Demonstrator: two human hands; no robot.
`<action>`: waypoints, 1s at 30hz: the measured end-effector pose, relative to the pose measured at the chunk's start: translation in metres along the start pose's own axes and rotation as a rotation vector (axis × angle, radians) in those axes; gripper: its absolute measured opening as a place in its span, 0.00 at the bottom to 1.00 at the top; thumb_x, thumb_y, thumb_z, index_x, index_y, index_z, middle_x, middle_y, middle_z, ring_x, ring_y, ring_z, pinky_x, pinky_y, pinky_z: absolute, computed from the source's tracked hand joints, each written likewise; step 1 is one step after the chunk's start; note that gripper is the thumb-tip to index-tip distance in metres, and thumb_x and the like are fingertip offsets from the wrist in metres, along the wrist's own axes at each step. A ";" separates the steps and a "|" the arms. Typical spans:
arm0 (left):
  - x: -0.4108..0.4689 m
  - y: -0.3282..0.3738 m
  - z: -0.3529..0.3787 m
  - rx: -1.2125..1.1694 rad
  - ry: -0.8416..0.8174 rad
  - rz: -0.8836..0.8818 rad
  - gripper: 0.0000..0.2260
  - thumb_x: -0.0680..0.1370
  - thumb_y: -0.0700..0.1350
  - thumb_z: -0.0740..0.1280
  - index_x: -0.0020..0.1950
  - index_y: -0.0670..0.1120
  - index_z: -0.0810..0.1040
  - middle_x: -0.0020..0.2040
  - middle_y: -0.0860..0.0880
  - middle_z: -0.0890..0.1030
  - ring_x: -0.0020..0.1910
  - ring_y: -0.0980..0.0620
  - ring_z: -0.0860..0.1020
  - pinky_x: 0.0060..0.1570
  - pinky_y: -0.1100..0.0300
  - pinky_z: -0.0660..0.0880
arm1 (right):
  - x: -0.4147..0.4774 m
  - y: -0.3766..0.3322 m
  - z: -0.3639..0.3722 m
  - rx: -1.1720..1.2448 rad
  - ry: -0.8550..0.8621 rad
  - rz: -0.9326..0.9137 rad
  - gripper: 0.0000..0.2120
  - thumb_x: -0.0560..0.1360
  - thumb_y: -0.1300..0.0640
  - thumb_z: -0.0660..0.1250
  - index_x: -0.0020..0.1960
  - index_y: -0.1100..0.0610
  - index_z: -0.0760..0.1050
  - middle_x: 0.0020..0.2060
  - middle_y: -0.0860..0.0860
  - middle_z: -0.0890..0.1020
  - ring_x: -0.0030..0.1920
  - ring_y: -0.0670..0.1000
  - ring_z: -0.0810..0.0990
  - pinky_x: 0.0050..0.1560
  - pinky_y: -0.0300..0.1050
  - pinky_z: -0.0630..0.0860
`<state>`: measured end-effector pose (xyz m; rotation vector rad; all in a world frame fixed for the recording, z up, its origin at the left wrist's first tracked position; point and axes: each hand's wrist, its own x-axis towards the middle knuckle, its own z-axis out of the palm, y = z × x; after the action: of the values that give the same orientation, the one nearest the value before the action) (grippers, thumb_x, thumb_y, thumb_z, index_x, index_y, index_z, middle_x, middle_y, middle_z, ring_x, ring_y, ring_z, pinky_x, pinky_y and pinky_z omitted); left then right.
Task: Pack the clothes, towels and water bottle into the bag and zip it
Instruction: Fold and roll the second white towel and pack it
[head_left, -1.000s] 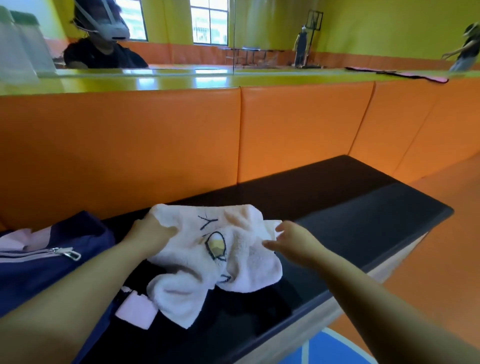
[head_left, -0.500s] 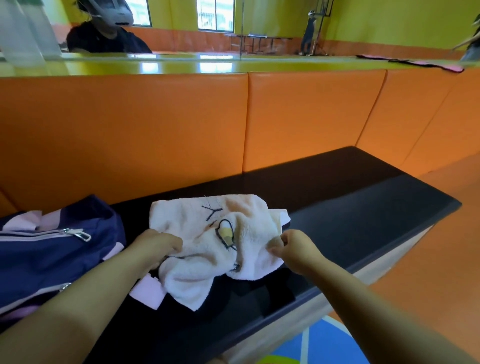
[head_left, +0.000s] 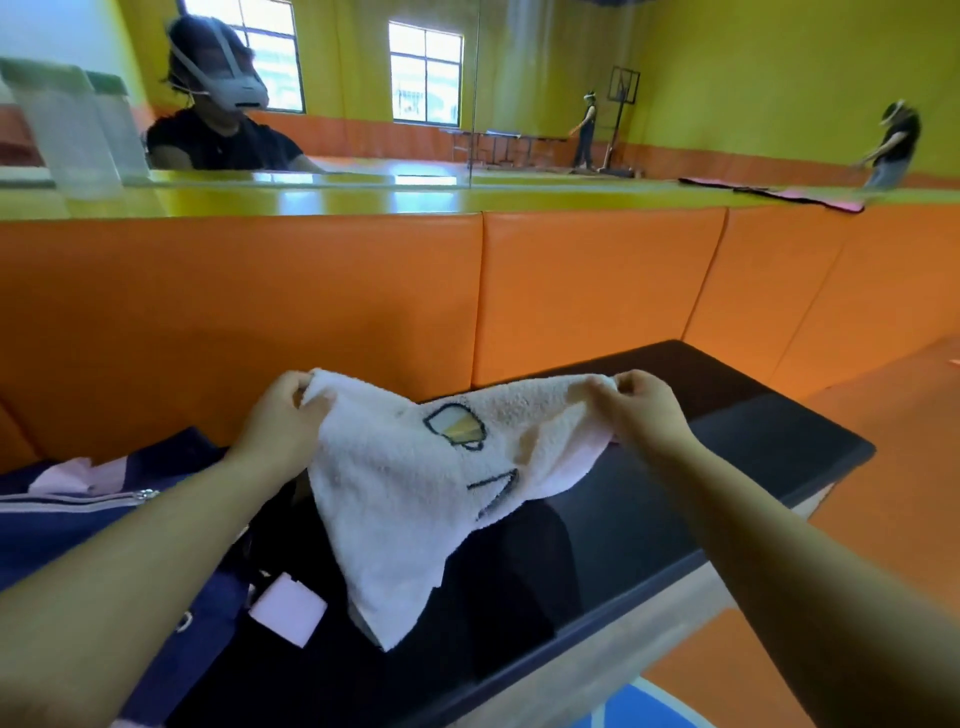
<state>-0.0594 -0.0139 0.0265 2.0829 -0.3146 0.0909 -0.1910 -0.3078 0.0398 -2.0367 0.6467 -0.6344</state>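
A pale pink towel (head_left: 415, 499) with an embroidered cartoon eye hangs in the air above the black bench (head_left: 727, 457). My left hand (head_left: 283, 421) pinches its left top corner and my right hand (head_left: 647, 405) pinches the right top corner, so the top edge sags between them. The towel's lower tip hangs close to the bench top. The navy bag (head_left: 78, 525) with pink trim and a silver zipper pull (head_left: 145, 494) lies at the left, partly behind my left forearm. A clear water bottle (head_left: 67, 140) with a green cap stands on the ledge at the far left.
A dark garment (head_left: 498, 597) lies on the bench under the towel, with a pink tag (head_left: 285, 613) by the bag. An orange padded backrest (head_left: 363, 301) rises behind the bench, with a mirror above it. A pink and black cloth (head_left: 779, 195) lies on the ledge at right.
Both hands have lifted the towel off the bench and pulled its top corners apart. It lay crumpled on the bench before and now hangs spread between my hands.
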 end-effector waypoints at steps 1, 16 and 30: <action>0.002 0.010 -0.006 -0.045 0.001 -0.032 0.09 0.80 0.49 0.61 0.54 0.44 0.72 0.47 0.42 0.76 0.42 0.44 0.73 0.43 0.50 0.73 | 0.005 -0.007 -0.005 0.075 0.014 0.031 0.16 0.76 0.51 0.64 0.42 0.65 0.75 0.34 0.56 0.75 0.35 0.53 0.75 0.41 0.57 0.79; -0.004 0.087 -0.084 -0.094 0.054 0.179 0.14 0.75 0.30 0.64 0.59 0.41 0.73 0.55 0.36 0.77 0.42 0.45 0.74 0.32 0.61 0.68 | 0.012 -0.101 -0.075 0.379 0.143 -0.084 0.06 0.73 0.64 0.70 0.41 0.55 0.76 0.43 0.58 0.82 0.47 0.58 0.81 0.52 0.56 0.79; -0.046 0.139 -0.115 -0.071 -0.258 0.067 0.28 0.65 0.27 0.73 0.61 0.47 0.75 0.55 0.39 0.76 0.56 0.43 0.74 0.55 0.52 0.71 | -0.030 -0.138 -0.109 0.290 0.310 -0.222 0.10 0.74 0.63 0.68 0.55 0.56 0.77 0.44 0.56 0.79 0.31 0.45 0.72 0.22 0.30 0.68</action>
<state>-0.1323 0.0269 0.1933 2.0151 -0.5363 -0.1484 -0.2556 -0.2866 0.2045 -1.7654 0.4728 -1.1240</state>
